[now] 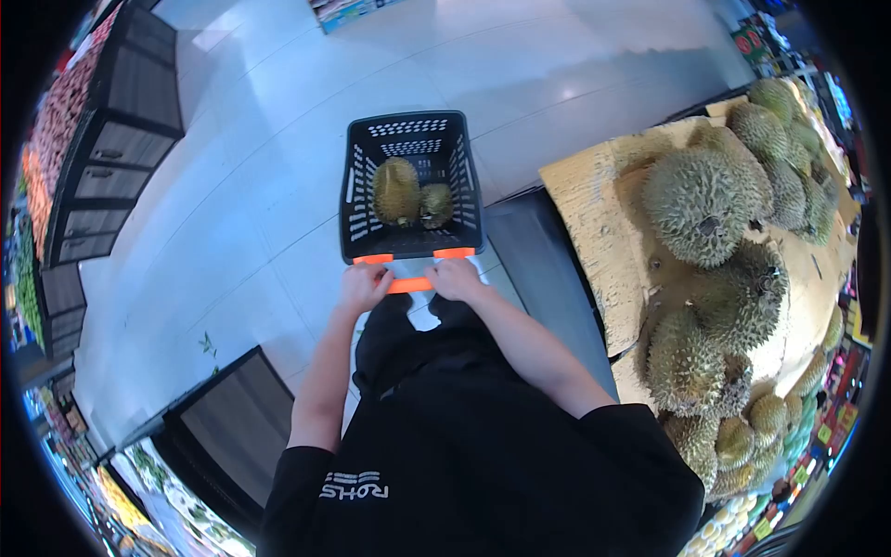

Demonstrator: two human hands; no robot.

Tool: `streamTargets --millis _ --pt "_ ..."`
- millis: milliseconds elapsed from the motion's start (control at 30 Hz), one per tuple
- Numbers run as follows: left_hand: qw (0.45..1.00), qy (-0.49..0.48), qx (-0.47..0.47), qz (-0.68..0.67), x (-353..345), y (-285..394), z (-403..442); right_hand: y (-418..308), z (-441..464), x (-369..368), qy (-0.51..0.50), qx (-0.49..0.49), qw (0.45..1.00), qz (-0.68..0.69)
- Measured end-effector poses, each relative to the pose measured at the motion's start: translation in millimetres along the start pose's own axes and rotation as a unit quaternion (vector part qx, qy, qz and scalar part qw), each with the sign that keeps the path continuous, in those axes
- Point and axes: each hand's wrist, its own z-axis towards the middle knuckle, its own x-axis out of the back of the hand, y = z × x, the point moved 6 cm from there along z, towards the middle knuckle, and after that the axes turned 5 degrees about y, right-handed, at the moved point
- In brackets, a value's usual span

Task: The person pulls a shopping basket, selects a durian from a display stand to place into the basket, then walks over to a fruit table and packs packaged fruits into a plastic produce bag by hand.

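Note:
My left hand (365,286) and my right hand (454,278) are both closed around the orange handle (410,285) of a black shopping basket (355,243), one at each end of the grip. The basket is in front of my legs, with slotted walls and its opening facing up. Inside it lie a larger yellow-green durian (396,190) and a smaller durian (435,205), side by side. My fingers wrap over the handle, partly hiding it. Neither hand touches the fruit.
At the right, a display stand (594,204) with a tan top holds several durians (703,206). Its dark side panel (548,278) runs close to the basket. Produce cabinets with drawers (116,158) stand at the left. Pale floor tiles (269,139) stretch ahead. A dark-framed panel (237,432) is at lower left.

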Motion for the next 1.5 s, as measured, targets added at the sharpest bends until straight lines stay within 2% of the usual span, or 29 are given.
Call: streamTargets --millis 100,133,367,400,500,633,767,900,1000,1267,1500 --pt "0.999 -0.038 -0.022 0.021 3.3 -17.9 27.7 -2.1 15.9 6.0 0.066 -0.026 0.996 0.057" --pt "0.998 -0.053 -0.021 0.020 7.3 -21.4 37.8 -5.3 19.2 10.7 0.051 -0.031 0.996 0.064" --pt "0.990 -0.085 -0.110 -0.009 35.9 -32.5 117.8 -23.9 48.7 54.9 0.111 -0.142 0.973 0.145" --pt "0.988 -0.100 -0.120 -0.009 37.5 -34.7 129.5 -24.2 53.6 60.5 0.092 -0.176 0.968 0.157" --pt "0.983 -0.119 -0.143 -0.009 35.2 -46.5 164.8 -28.6 66.6 77.7 0.135 -0.214 0.950 0.182" --pt "0.971 -0.169 -0.170 -0.001 40.6 -47.5 208.6 -37.0 94.3 93.8 0.199 -0.249 0.937 0.142" --pt "0.959 -0.192 -0.209 0.018 42.9 -42.4 243.5 -46.2 102.9 117.9 0.244 -0.306 0.905 0.167" --pt "0.951 -0.208 -0.228 0.021 37.4 -41.0 277.2 -40.8 112.1 139.8 0.253 -0.331 0.884 0.212" --pt "0.944 -0.223 -0.241 0.029 39.1 -35.3 299.8 -30.4 129.6 146.0 0.224 -0.329 0.895 0.200" --pt "0.917 -0.265 -0.295 0.046 28.1 -12.0 375.9 -5.2 159.6 191.5 0.225 -0.319 0.889 0.237" --pt "0.905 -0.253 -0.336 0.059 12.8 16.7 450.3 33.5 190.1 231.5 0.244 -0.328 0.864 0.294"
